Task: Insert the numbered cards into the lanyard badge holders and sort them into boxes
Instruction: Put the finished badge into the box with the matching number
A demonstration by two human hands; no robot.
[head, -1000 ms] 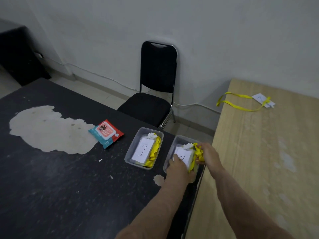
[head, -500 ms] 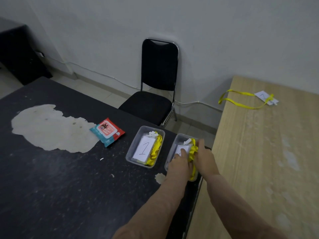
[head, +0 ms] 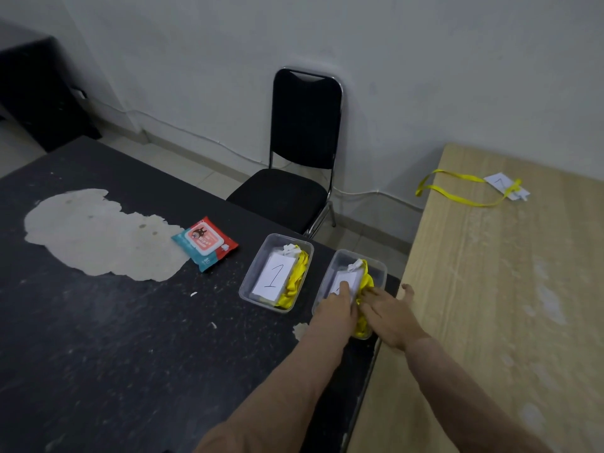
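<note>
step in hand: packing the second badge into the right box (head: 381, 269) on the dark counter (head: 98, 338), near its right edge.

left hand (head: 336, 307): fingers flat and fairly straight, pressing on the badge holder (head: 348, 277) inside that box; gripping nothing.
right hand (head: 390, 313): fingers spread wide, lying on the bunched yellow lanyard (head: 366, 280) along the box's right side, thumb out to the right; holding nothing.

left box (head: 255, 266), just beside it, looks finished: card (head: 274, 273) face up, its lanyard (head: 295, 282) folded on the right.

risks (judgement):
- the bunched strap looks springy; when the pressure comes off it may rise over the rim and spill toward the gap between the counters.
- the right box sits close to the counter edge; an off-centre downward push could tip or slide it off.
- a firm press could crease the paper card in its sleeve.
- one more badge (head: 505, 186) lies at the far end of the wooden counter (head: 490, 305), its strap (head: 467, 202) looped over the left edge; it could snag or be overlooked.

writing: left box card reads "1". right box number hidden under the left hand. far badge has a single stroke, 1 or 7, cannot tell. wipes pack (head: 204, 243), left of the boxes, shows "80"; brand unreadable.
</note>
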